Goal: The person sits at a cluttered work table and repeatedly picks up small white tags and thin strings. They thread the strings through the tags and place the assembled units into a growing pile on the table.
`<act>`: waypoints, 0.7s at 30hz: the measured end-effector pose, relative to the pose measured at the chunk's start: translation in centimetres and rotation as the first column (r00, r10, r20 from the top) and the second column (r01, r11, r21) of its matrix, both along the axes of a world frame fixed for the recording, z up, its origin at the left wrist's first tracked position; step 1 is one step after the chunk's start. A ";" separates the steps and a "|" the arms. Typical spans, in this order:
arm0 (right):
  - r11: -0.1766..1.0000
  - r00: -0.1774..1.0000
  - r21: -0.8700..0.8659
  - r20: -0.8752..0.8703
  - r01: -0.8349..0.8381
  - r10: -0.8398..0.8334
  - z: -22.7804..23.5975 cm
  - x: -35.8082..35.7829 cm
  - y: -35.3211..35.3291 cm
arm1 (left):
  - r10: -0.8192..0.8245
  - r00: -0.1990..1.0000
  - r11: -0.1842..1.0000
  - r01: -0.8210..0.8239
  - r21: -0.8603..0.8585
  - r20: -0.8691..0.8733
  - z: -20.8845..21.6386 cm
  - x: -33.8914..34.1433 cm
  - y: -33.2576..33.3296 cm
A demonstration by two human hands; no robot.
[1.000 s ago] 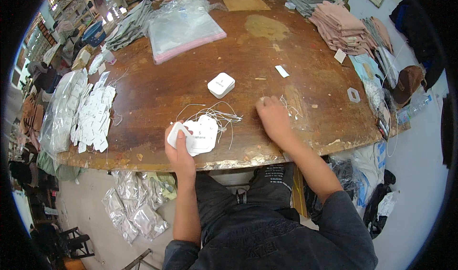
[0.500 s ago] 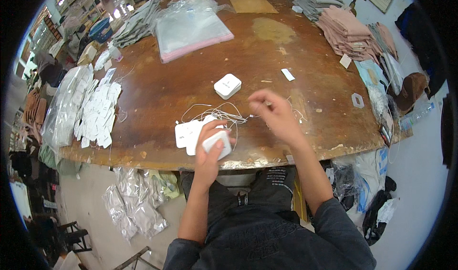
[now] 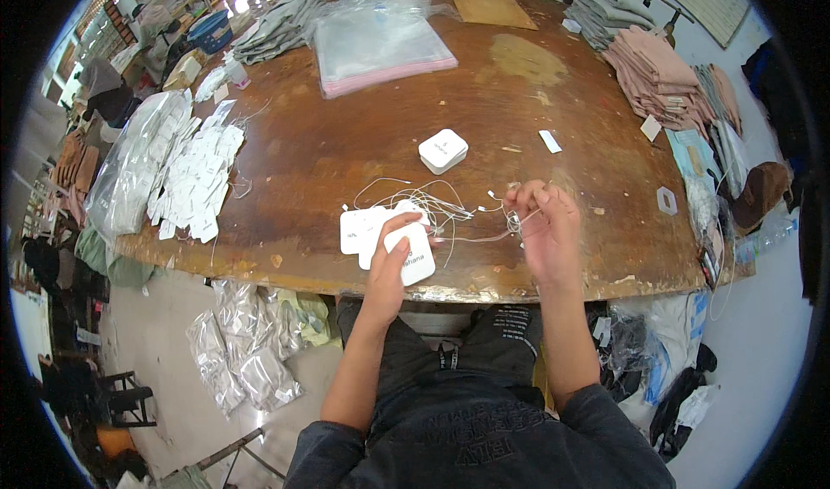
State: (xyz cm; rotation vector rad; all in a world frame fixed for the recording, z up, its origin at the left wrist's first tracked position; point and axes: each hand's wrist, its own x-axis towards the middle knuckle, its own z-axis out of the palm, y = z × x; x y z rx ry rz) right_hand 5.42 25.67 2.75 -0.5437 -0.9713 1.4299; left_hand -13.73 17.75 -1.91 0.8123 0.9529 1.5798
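My left hand (image 3: 386, 273) is closed round a white square hang tag (image 3: 420, 264) with rounded corners, near the table's front edge; whether it is one tag or a small stack I cannot tell. To the right, my right hand (image 3: 553, 230) pinches a thin white string (image 3: 481, 240) that stretches across toward the held tag. The string's far end is hidden by the left fingers. More white tags (image 3: 353, 232) lie flat just behind the left hand. A tangle of loose strings (image 3: 432, 200) rests beside them. Farther back sits a neat stack of the same tags (image 3: 443, 150).
Many small white tags (image 3: 197, 178) heap at the left next to plastic bags (image 3: 138, 156). Clear bags with a pink edge (image 3: 380, 52) lie at the back. Folded pink garments (image 3: 661, 65) and grey ones (image 3: 596, 9) are piled at the right. A small white label (image 3: 550, 141) lies mid-table.
My right hand has come down and right, and a string now runs taut between it and the held tag. The tag in my left hand is turned more face up. The view has shifted slightly.
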 end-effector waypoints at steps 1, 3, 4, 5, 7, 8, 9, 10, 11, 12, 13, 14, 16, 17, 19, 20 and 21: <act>0.996 0.997 -0.052 -0.045 -0.068 0.066 -0.1 -0.5 -0.5 | -0.008 1.000 0.998 0.010 -0.058 0.030 -0.1 -0.1 0.0; 0.960 0.980 -0.198 -0.071 -0.198 0.187 -0.5 -2.3 -1.9 | 0.080 0.995 0.994 -0.085 -0.072 -0.068 -0.3 0.5 0.0; 0.971 0.956 -0.194 0.230 -0.138 0.181 -0.8 -3.5 -2.6 | 0.123 0.986 0.989 -0.132 -0.073 -0.109 -0.4 0.6 -0.1; 0.974 0.935 -0.149 0.287 -0.170 0.207 -1.1 -4.8 -3.4 | 0.167 0.978 0.984 -0.174 -0.040 -0.124 -0.5 0.6 -0.2; 0.986 0.909 -0.072 0.381 -0.151 0.167 -1.5 -6.4 -4.0 | 0.181 0.975 0.982 -0.187 -0.035 -0.129 -0.4 0.6 -0.5; 0.993 0.910 -0.036 0.399 -0.112 0.118 -1.7 -6.9 -4.2 | 0.191 0.973 0.981 -0.195 -0.018 -0.128 -0.4 0.5 -0.7; 0.996 0.904 -0.003 0.421 -0.084 0.077 -1.8 -7.2 -4.3 | 0.203 0.978 0.977 -0.206 -0.050 -0.051 -0.3 0.4 -0.9; 0.997 0.894 -0.026 0.440 -0.077 0.080 -1.9 -7.4 -4.2 | 0.216 0.976 0.974 -0.214 -0.069 0.027 -0.3 0.4 -1.1; 0.996 0.880 -0.051 0.466 -0.077 0.092 -1.9 -7.4 -4.3 | 0.210 0.972 0.975 -0.201 -0.090 0.107 -0.2 0.3 -1.3; 0.995 0.866 -0.090 0.491 -0.050 0.088 -1.9 -7.5 -4.2 | 0.248 0.969 0.967 -0.247 -0.054 0.010 -0.1 0.3 -1.4; 0.992 0.855 -0.093 0.503 -0.089 0.124 -1.9 -7.5 -4.2 | 0.270 0.959 0.962 -0.272 -0.019 -0.083 0.0 0.2 -1.6; 0.996 0.821 0.003 0.567 -0.087 0.070 -1.9 -7.6 -4.2 | 0.305 0.937 0.952 -0.305 0.026 -0.172 0.0 0.2 -1.7; 0.980 0.734 0.175 0.678 -0.100 -0.046 -1.9 -7.8 -4.2 | 0.336 0.911 0.941 -0.334 0.051 -0.239 0.1 0.2 -1.8; 0.965 0.720 0.247 0.686 -0.090 -0.109 -1.9 -8.0 -4.2 | 0.365 0.890 0.931 -0.356 0.083 -0.272 0.1 0.2 -1.9; 0.919 0.683 0.382 0.697 -0.098 -0.217 -2.0 -8.3 -4.2 | 0.405 0.859 0.914 -0.393 0.104 -0.312 0.1 0.3 -2.0; 0.907 0.687 0.410 0.687 -0.095 -0.239 -2.0 -8.5 -4.2 | 0.423 0.838 0.906 -0.404 0.129 -0.346 0.1 0.3 -2.1; 0.893 0.690 0.439 0.676 -0.096 -0.258 -2.0 -8.5 -4.3 | 0.421 0.838 0.906 -0.406 0.121 -0.347 0.1 0.4 -2.1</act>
